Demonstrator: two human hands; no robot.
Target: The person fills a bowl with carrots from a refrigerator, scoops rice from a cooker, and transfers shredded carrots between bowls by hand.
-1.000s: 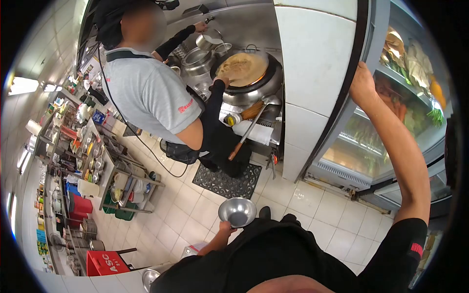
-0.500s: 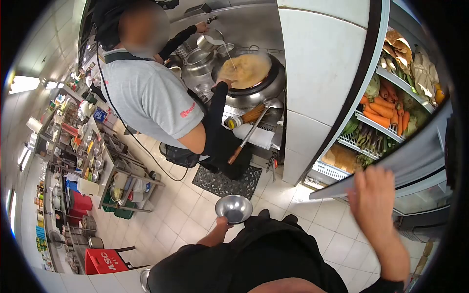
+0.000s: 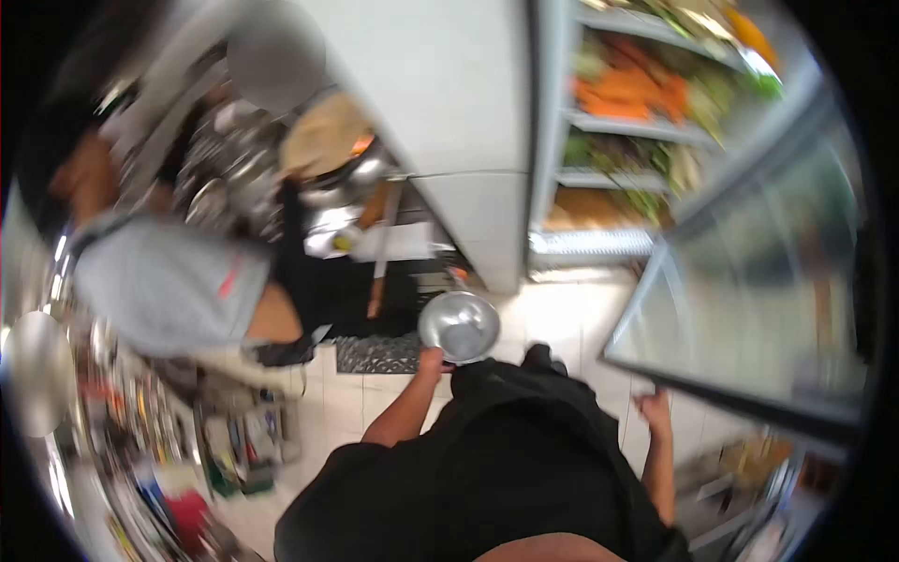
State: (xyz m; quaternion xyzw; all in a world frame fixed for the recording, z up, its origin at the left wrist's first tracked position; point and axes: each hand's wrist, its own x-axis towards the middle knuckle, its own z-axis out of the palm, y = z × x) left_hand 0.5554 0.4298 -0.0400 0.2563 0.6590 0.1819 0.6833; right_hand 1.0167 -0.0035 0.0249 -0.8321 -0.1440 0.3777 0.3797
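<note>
My left hand (image 3: pixel 432 363) grips the lower left rim of a metal bowl (image 3: pixel 460 327), held in front of my body; nothing shows inside the bowl. Below the edge of the glass door (image 3: pixel 749 281), my right hand (image 3: pixel 654 405) hangs apart from it, a finger stretched out and nothing visible in it. The fridge stands open, its shelves holding orange carrots (image 3: pixel 629 86) and green vegetables (image 3: pixel 613 157), all blurred.
At left a co-worker in a grey shirt (image 3: pixel 178 281) stands by a wok (image 3: pixel 328 140) with yellowish food. A long-handled ladle (image 3: pixel 382 253) lies nearby. A white wall (image 3: pixel 459 112) separates the stove from the fridge. A dark mat (image 3: pixel 376 356) covers some floor.
My view has swung toward the fridge. My right hand has come off the door's edge and dropped lower; the door stands wider open. The bowl remains in my left hand.
</note>
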